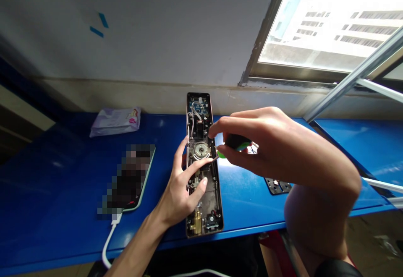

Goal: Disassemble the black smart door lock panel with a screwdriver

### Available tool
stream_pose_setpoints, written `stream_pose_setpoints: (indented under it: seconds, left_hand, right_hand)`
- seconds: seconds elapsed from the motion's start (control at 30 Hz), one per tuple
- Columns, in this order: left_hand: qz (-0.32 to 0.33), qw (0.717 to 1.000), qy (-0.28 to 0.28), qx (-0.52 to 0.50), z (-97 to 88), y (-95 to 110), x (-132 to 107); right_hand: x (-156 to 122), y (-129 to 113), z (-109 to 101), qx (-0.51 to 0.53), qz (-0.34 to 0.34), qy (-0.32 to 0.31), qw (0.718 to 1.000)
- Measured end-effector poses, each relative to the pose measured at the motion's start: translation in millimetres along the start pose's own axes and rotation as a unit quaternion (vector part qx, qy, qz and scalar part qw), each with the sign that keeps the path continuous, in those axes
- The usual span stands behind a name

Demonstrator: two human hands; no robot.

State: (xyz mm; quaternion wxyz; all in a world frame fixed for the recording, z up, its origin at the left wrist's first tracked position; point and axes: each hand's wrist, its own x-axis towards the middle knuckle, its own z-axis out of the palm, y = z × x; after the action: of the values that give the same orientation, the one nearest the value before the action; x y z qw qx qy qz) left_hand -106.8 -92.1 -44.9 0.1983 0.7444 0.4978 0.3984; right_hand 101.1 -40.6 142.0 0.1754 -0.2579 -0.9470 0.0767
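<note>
Case on table, reaching its front edge, judged stiff, weighty, wires fragile, best taken by side rims, is steadied by left hand, fingers loosely spread, while screwdriver is gripped in right hand, fingers curled closed, tip contact hard to tell.

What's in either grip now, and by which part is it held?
The right grip holds the screwdriver by its handle. The left grip lies over the device; whether it clasps it cannot be told.
</note>
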Motion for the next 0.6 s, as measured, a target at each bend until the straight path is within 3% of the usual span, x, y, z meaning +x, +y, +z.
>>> stream_pose_setpoints:
  seconds: [0.23, 0.43, 0.6]
  left_hand:
    - [-0.009, 1.0, -0.002, 0.003, 1.5, -1, -1]
    - [0.015, 1.0, 0.02, 0.011, 3.1, -4, 0]
    - [0.007, 1.0, 0.009, 0.008, 3.4, -4, -1]
  right_hand:
    - [-4, -3, 0, 0.026, -0.035, -0.029, 0.999]
    - [1, -4, 9, -0.066, 0.048, 0.04, 0.996]
    - [4, -5, 15, -0.107, 0.058, 0.073, 0.99]
